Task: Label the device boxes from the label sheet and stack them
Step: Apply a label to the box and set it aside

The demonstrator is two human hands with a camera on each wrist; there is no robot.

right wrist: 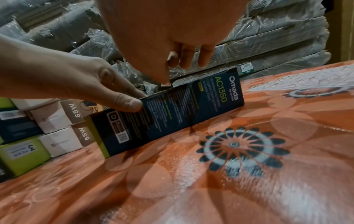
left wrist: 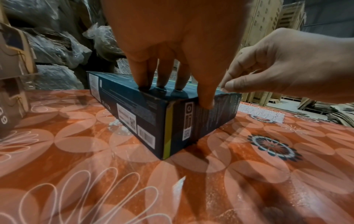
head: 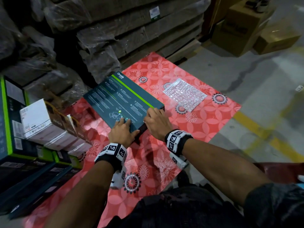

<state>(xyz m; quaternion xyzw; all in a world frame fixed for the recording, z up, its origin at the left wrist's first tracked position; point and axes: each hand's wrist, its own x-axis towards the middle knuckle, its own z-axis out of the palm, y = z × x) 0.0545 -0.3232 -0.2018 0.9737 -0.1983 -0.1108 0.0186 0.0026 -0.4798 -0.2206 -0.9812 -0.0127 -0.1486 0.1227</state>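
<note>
Left hand (head: 122, 131) and right hand (head: 156, 122) at box (head: 123, 100) edge.

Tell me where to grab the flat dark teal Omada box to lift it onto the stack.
Grip the flat dark teal Omada box by its two long side walls, one of the hands coming in from each side. It lies flat on the red floral mat, too broad for a one-handed pinch.

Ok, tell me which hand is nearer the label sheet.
Right. The right hand works at the device box's near right corner, on the side facing the label sheet; the left hand presses the box top farther left.
</note>
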